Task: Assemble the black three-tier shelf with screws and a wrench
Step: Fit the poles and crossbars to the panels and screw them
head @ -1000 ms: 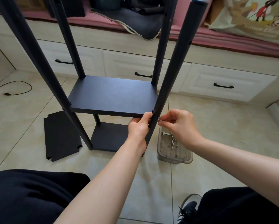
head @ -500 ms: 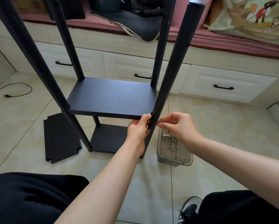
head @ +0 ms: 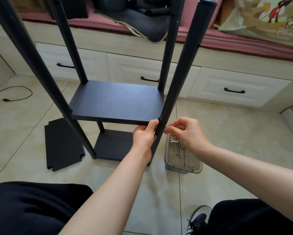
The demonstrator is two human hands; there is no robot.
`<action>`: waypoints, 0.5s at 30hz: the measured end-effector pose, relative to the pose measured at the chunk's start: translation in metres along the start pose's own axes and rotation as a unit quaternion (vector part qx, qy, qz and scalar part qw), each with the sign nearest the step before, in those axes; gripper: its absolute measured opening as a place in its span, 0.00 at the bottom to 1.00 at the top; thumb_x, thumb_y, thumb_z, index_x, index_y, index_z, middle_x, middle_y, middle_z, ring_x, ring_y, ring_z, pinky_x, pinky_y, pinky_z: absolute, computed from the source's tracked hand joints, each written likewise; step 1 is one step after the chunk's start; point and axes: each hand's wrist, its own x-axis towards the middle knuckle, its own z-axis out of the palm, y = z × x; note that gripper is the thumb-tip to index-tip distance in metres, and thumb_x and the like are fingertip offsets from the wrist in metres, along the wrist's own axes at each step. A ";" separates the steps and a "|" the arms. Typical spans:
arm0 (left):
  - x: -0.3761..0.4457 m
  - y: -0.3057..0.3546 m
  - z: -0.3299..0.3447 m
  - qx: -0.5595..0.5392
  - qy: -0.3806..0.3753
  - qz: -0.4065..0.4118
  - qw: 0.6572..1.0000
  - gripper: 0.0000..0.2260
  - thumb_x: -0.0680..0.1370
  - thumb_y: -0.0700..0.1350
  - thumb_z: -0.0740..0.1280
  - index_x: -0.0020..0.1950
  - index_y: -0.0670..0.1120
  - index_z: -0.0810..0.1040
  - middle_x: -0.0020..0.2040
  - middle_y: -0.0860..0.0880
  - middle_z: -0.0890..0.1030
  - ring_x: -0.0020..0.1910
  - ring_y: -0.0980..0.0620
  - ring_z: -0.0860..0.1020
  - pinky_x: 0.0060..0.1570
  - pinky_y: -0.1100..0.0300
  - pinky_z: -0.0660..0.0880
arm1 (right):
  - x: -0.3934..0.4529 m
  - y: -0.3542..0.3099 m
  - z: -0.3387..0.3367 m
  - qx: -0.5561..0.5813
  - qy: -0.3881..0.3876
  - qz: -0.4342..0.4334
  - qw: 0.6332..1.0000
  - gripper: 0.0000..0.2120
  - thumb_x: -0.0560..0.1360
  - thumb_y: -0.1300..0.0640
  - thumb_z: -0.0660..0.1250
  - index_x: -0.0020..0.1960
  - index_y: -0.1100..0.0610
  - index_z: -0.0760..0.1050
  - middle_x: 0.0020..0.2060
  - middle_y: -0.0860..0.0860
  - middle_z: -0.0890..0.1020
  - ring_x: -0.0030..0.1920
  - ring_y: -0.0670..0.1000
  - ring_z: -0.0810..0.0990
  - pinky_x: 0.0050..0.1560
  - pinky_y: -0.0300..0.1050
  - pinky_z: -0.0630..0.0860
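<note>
The black shelf frame stands on the tiled floor with several round poles. Its middle board [head: 116, 101] sits level between them, and a lower board [head: 114, 145] lies near the floor. My left hand [head: 144, 135] grips the middle board's front right corner at the near right pole [head: 181, 78]. My right hand [head: 187, 133] pinches a small silver screw [head: 166, 126] against that pole just below the board. A third black board [head: 62, 145] lies flat on the floor to the left.
A clear plastic box [head: 183, 156] with loose screws and a small wrench [head: 173, 141] sits on the floor right of the pole. White drawers [head: 235, 89] line the back under a pink cushion. A black cable [head: 15, 95] lies far left. My knees and a shoe fill the bottom.
Both hands stay at the front right corner. My right hand's fingers have shifted slightly on the screw at the pole, and the view has tilted a little.
</note>
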 end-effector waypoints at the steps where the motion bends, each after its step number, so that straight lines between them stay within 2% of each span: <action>1: 0.000 0.000 0.000 0.001 -0.003 0.000 1.000 0.06 0.79 0.48 0.70 0.50 0.46 0.82 0.50 0.46 0.87 0.54 0.47 0.84 0.54 0.56 0.77 | 0.000 0.000 0.000 -0.006 0.000 -0.003 1.000 0.04 0.74 0.57 0.74 0.43 0.55 0.80 0.36 0.47 0.86 0.36 0.43 0.81 0.40 0.41 0.77; 3: 0.000 0.000 -0.001 0.001 -0.004 0.000 1.000 0.05 0.79 0.48 0.70 0.49 0.47 0.82 0.48 0.47 0.87 0.53 0.48 0.83 0.54 0.55 0.77 | 0.000 -0.001 0.001 -0.027 0.012 -0.018 0.999 0.05 0.73 0.57 0.75 0.42 0.53 0.79 0.35 0.47 0.86 0.36 0.43 0.81 0.40 0.39 0.75; 7: 0.000 -0.002 -0.001 -0.012 -0.004 -0.001 1.000 0.04 0.78 0.48 0.71 0.47 0.48 0.82 0.43 0.51 0.87 0.49 0.51 0.83 0.47 0.59 0.75 | -0.001 -0.004 0.001 -0.086 0.032 -0.069 0.993 0.08 0.71 0.58 0.77 0.39 0.50 0.78 0.34 0.45 0.84 0.35 0.40 0.81 0.34 0.29 0.72; 15: -0.001 -0.003 -0.001 -0.014 -0.004 0.000 1.000 0.04 0.78 0.49 0.71 0.46 0.49 0.82 0.46 0.48 0.87 0.49 0.51 0.83 0.47 0.59 0.75 | -0.001 -0.007 -0.001 -0.061 0.009 -0.062 0.996 0.06 0.72 0.58 0.76 0.40 0.52 0.79 0.32 0.46 0.85 0.36 0.40 0.83 0.38 0.30 0.73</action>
